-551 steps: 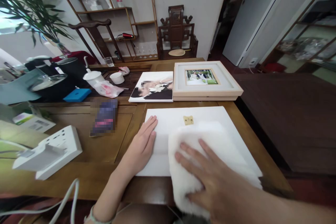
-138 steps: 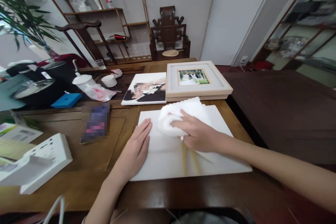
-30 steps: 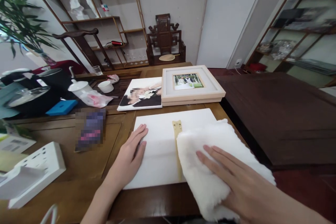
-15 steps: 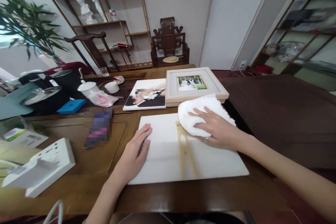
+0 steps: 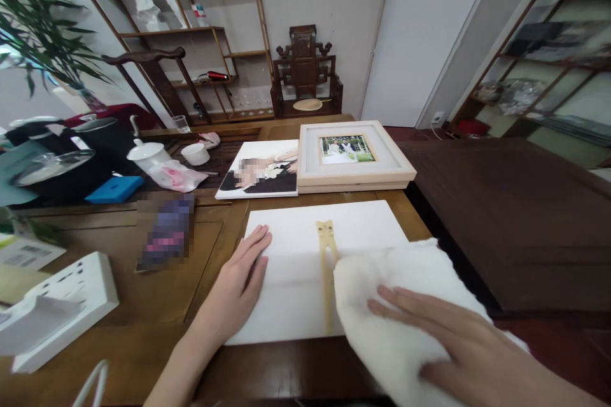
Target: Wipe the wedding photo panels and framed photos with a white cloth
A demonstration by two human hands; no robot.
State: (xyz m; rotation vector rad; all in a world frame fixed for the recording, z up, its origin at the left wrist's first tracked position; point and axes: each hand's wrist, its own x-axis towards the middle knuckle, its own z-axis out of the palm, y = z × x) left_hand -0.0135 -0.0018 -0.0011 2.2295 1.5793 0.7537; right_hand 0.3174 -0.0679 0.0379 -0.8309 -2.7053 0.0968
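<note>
A white rectangular board lies on the wooden table in front of me. Down its middle runs a flat yellowish strip with a cat-shaped top and two legs, the right leg partly covered. My left hand rests open along the board's left edge, fingers together and stretched out. Under my right hand is a bunched white towel, which I hold against the board's right part and over its near right corner. Motion blurs that hand a little.
Beyond the board sit a light wooden picture frame and a photo print. Leftward are a white power strip, a blurred-out purple item, a blue box, a white teapot and a dark pot.
My right hand has drawn the towel from the board's far right toward me, uncovering the far right corner and covering the near right one. My left hand stays on the left edge.
</note>
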